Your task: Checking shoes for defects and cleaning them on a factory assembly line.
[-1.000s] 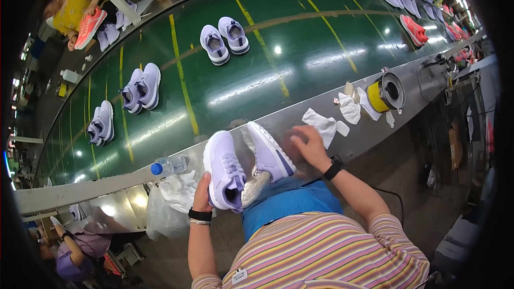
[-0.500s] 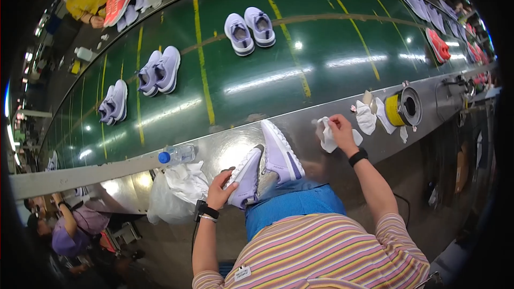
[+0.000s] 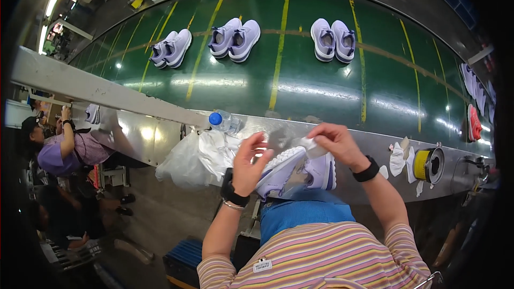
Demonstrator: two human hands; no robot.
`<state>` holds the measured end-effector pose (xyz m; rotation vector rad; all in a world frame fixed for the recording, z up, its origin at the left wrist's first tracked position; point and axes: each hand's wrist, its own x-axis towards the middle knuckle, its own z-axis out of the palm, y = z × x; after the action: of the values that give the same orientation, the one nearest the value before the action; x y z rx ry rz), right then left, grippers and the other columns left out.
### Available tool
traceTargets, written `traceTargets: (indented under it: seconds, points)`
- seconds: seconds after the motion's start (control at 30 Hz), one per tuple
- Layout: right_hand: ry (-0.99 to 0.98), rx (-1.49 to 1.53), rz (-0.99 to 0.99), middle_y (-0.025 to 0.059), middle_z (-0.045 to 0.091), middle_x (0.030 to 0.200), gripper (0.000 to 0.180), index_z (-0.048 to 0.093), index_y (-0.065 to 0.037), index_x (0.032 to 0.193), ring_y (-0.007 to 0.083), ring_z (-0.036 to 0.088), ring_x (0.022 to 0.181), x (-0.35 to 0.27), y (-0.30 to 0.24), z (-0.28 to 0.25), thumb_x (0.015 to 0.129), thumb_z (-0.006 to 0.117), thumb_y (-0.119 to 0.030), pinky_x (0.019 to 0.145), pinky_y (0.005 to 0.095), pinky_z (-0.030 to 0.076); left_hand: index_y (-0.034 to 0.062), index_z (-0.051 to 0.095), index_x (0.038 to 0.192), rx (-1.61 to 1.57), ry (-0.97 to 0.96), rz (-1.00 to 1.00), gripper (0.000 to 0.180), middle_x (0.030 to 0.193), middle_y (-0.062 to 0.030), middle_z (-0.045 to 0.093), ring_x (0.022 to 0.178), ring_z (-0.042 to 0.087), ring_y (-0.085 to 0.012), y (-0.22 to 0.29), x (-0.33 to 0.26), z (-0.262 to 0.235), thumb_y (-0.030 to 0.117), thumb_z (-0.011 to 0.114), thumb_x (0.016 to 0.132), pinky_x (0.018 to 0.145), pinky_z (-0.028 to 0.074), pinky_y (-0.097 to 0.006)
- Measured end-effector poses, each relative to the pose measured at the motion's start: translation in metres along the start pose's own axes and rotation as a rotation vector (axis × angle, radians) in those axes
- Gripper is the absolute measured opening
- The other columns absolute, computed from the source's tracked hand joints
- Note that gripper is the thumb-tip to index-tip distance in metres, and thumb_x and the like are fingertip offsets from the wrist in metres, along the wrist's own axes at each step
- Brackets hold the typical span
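On my left, a thin, crinkled plastic bag [image 3: 182, 165] slumps beside a clear, round bottle [image 3: 230, 123]; a careless sweep of my arm might topple the bottle. My left grip [image 3: 250, 163] is wide, fingers curled apart, seemingly empty. The lilac left shoe [image 3: 274, 182], with its ridged white sole, lies tilted near my lap; a nudge could tip it off the metal surface [image 3: 369, 147]. My right grip [image 3: 336, 143] is narrow, pinching a soft white cloth [image 3: 315, 149] above the right shoe [image 3: 321, 173]; if that cloth is dirty, it could smudge the pale upper. Farther right sits a round yellow tin [image 3: 422, 165].
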<state>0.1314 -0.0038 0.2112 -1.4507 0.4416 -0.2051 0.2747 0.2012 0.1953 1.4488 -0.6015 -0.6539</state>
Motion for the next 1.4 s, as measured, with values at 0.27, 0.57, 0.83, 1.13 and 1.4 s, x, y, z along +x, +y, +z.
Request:
traceTargets:
  seconds: [0.27, 0.57, 0.83, 1.13, 1.4]
  points:
    - [0.049, 0.177, -0.100, -0.0006, 0.058, 0.086, 0.015, 0.056, 0.000, 0.100, 0.0066, 0.053, 0.081, 0.037, 0.014, 0.053, 0.086, 0.056, -0.004, 0.074, 0.0214, 0.043, 0.0003, 0.056, 0.094, -0.258, 0.093, -0.080, 0.012, 0.083, -0.0010, 0.059, 0.075, 0.055, -0.0053, -0.008, 0.010, 0.039, 0.000, 0.060, 0.083, 0.067, 0.045, -0.019]
    - [0.030, 0.572, 0.170, 0.0084, 0.063, 0.098, 0.023, 0.058, 0.000, 0.108, 0.0136, 0.059, 0.086, 0.057, 0.036, 0.083, 0.085, 0.058, -0.005, 0.080, 0.0261, 0.046, -0.0006, 0.051, 0.111, 0.126, 0.250, 0.042, 0.031, 0.093, -0.0064, 0.060, 0.084, 0.057, -0.0117, -0.017, 0.012, 0.030, 0.001, 0.060, 0.082, 0.073, 0.046, -0.023]
    - [-0.023, 0.468, 0.130, 0.0073, 0.062, 0.093, 0.014, 0.058, 0.000, 0.098, 0.0128, 0.059, 0.083, 0.080, 0.021, 0.038, 0.084, 0.057, -0.001, 0.076, 0.0261, 0.048, -0.0034, 0.016, 0.136, 0.732, 0.653, 0.054, 0.097, 0.129, -0.0218, 0.035, 0.120, 0.035, -0.0344, -0.077, 0.052, -0.071, 0.013, 0.078, 0.063, 0.105, 0.024, -0.041]
    - [0.065, 0.257, 0.028, 0.0000, 0.062, 0.083, 0.011, 0.060, -0.001, 0.094, 0.0049, 0.055, 0.076, 0.108, -0.006, 0.043, 0.084, 0.061, -0.006, 0.070, 0.0197, 0.045, 0.0209, 0.049, 0.126, 0.842, 0.361, 0.326, 0.074, 0.108, -0.0152, 0.039, 0.101, 0.041, -0.0326, -0.023, 0.104, -0.051, -0.004, 0.070, 0.060, 0.087, 0.037, -0.038]
    - [0.117, 0.326, 0.041, 0.0010, 0.061, 0.083, 0.010, 0.060, -0.001, 0.091, 0.0050, 0.054, 0.074, 0.128, -0.007, 0.059, 0.083, 0.062, -0.006, 0.066, 0.0194, 0.043, 0.0269, 0.058, 0.117, 1.202, 0.197, 0.529, 0.070, 0.106, -0.0132, 0.039, 0.104, 0.040, -0.0313, 0.007, 0.118, -0.037, -0.002, 0.068, 0.054, 0.096, 0.030, -0.051]
